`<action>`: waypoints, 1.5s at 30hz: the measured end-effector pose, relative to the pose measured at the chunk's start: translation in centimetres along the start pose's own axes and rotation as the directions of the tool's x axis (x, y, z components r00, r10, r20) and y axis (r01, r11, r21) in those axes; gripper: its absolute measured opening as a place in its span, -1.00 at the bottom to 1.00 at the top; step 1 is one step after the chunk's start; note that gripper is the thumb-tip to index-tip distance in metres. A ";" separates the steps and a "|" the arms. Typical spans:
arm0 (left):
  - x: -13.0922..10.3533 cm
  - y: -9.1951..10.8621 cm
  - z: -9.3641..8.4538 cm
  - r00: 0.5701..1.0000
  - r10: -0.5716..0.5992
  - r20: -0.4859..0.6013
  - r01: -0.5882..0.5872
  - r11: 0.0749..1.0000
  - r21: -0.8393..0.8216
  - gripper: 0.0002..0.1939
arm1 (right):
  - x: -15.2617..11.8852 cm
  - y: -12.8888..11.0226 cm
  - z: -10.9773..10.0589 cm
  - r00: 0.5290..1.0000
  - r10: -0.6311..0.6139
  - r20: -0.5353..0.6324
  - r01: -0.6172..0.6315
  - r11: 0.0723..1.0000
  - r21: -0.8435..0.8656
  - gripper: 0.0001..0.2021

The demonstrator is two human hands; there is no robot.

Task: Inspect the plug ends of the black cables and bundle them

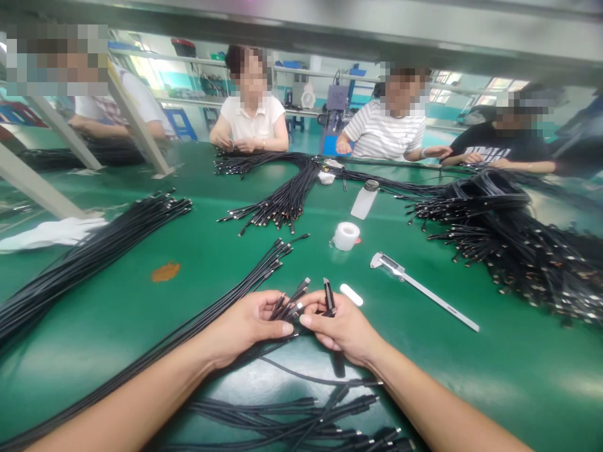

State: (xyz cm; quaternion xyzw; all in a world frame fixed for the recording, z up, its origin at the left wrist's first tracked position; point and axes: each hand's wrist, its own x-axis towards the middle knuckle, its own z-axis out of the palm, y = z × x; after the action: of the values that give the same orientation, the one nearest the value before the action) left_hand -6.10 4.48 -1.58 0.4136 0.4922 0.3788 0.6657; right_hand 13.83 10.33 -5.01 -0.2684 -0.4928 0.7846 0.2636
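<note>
My left hand (257, 323) is closed around several black cables, whose metal connector ends (292, 304) stick out between the fingers. Close beside it on the right, my right hand (339, 323) grips a black utility knife (328, 298) with its blade end pointing up; its thumb and fingertips are at the connectors. More black cables (249, 276) lie just beyond my left forearm. Below my hands, another group of cable ends (330, 420) rests on the green table (471, 370). A small white oval object (351, 295) lies just past my right hand.
A digital caliper (428, 292) lies at right, with a tape roll (347, 236) and a bottle (365, 199) ahead. Cable bundles lie left (103, 251), ahead (287, 194) and right (532, 251). A white glove (47, 233) is at left. Several people sit across the table.
</note>
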 end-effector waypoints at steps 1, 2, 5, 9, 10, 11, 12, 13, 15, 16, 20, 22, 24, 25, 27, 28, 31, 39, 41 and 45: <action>0.0 -0.1 0.0 1.000 -0.004 -0.011 0.004 1.000 0.003 -0.63 | 0.0 0.0 0.0 1.000 0.003 0.002 -0.003 1.000 0.001 -0.66; 0.0 -0.1 0.0 1.000 -0.010 -0.020 0.010 1.000 0.006 -0.62 | 0.0 0.0 0.0 1.000 0.005 0.001 -0.005 1.000 0.005 -0.66; 0.1 -0.1 0.2 0.999 -0.034 -0.040 0.035 0.999 0.016 -0.60 | -0.1 0.1 0.1 1.000 0.007 -0.007 -0.007 1.000 0.014 -0.67; 0.1 -0.1 0.3 0.997 -0.041 -0.063 0.042 0.999 0.012 -0.59 | -0.2 0.1 0.1 1.000 0.012 -0.019 -0.012 1.000 0.000 -0.66; 0.0 -0.1 0.3 0.997 -0.037 -0.064 0.038 0.999 0.009 -0.59 | -0.2 0.1 0.1 1.000 0.014 -0.022 -0.014 1.000 -0.006 -0.66; 0.0 -0.1 0.3 0.997 -0.033 -0.065 0.033 0.999 0.007 -0.59 | -0.2 0.0 0.1 1.000 0.014 -0.022 -0.015 1.000 -0.010 -0.66; 0.0 -0.1 0.3 0.997 -0.028 -0.068 0.029 1.000 0.006 -0.59 | -0.1 0.0 0.1 1.000 0.015 -0.022 -0.015 1.000 -0.013 -0.66; 0.0 -0.2 0.3 0.997 -0.023 -0.072 0.023 1.000 0.009 -0.59 | -0.1 0.0 0.1 1.000 0.016 -0.021 -0.017 1.000 -0.014 -0.67; 0.0 -0.2 0.2 0.997 -0.011 -0.077 0.013 1.000 0.017 -0.59 | 0.0 0.0 0.1 1.000 0.019 -0.020 -0.019 1.000 -0.010 -0.67; 0.0 -0.3 0.2 0.997 -0.007 -0.077 0.008 1.000 0.020 -0.59 | 0.0 0.0 0.1 1.000 0.019 -0.022 -0.019 1.000 -0.007 -0.67; -0.1 -0.2 0.1 0.999 0.000 -0.053 0.000 1.000 0.013 -0.58 | 0.0 0.1 0.1 0.999 0.012 -0.032 -0.012 1.000 -0.004 -0.67; -0.1 0.0 0.1 0.999 0.016 -0.050 -0.015 1.000 0.005 -0.59 | -0.1 0.1 0.1 0.999 0.019 -0.029 -0.019 1.000 -0.014 -0.66; 0.0 0.1 0.0 0.998 0.036 -0.052 -0.036 0.999 0.002 -0.58 | -0.2 0.1 0.1 0.999 0.029 -0.018 -0.030 0.999 -0.034 -0.64; 0.0 0.2 0.0 0.998 0.042 -0.052 -0.042 0.999 0.005 -0.58 | -0.2 0.1 0.2 0.999 0.033 -0.016 -0.033 0.998 -0.047 -0.63; 0.0 0.2 -0.1 0.998 0.042 -0.046 -0.042 0.999 0.015 -0.56 | -0.2 0.1 0.3 0.999 0.034 -0.028 -0.036 0.997 -0.067 -0.62; 0.0 0.2 -0.1 0.998 0.041 -0.044 -0.041 0.999 0.020 -0.56 | -0.2 0.1 0.3 0.999 0.033 -0.040 -0.036 0.997 -0.075 -0.62; 0.0 0.1 -0.1 0.998 0.056 -0.029 -0.054 0.998 0.042 -0.57 | -0.2 0.0 0.6 0.997 0.034 -0.065 -0.041 0.993 -0.113 -0.62; -0.1 0.0 -0.3 0.995 0.099 0.005 -0.099 0.987 0.127 -0.62 | -0.5 -0.6 1.4 0.991 0.042 -0.128 -0.079 0.952 -0.294 -0.61; -0.2 0.1 -0.4 0.996 0.085 0.010 -0.085 0.986 0.143 -0.62 | -0.6 -0.6 1.5 0.989 0.036 -0.140 -0.079 0.946 -0.315 -0.63; -0.4 0.5 -0.3 0.996 0.091 0.004 -0.090 0.974 0.208 -0.63 | -0.7 -0.6 1.7 0.988 0.036 -0.151 -0.083 0.943 -0.322 -0.64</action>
State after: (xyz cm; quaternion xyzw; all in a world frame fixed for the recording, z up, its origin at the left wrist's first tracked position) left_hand -6.47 4.38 -1.05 0.5021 0.5116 0.3563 0.5994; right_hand 13.27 9.05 -3.71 -0.3785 -0.5878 0.6783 0.2262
